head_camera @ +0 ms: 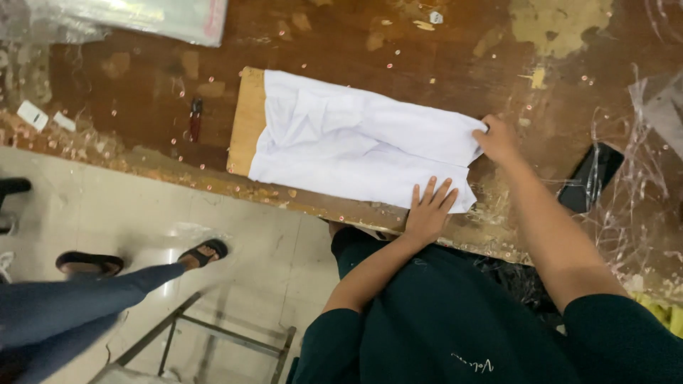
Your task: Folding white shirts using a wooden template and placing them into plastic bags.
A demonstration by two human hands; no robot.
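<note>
A white folded garment [356,142] lies on a flat wooden board [248,121] on a worn brown table [142,92]. My left hand [429,208] rests flat with fingers spread on the garment's near right corner, at the table's edge. My right hand [494,139] pinches the garment's far right corner between its fingers. The board sticks out from under the cloth on the left side.
A dark phone [590,178] lies under clear plastic film [640,185] to the right. Clear plastic bags [142,18] sit at the top left. A small dark tool [195,117] lies left of the board. Another person's leg and sandalled foot [203,252] stand on the floor at left, near a metal frame [213,334].
</note>
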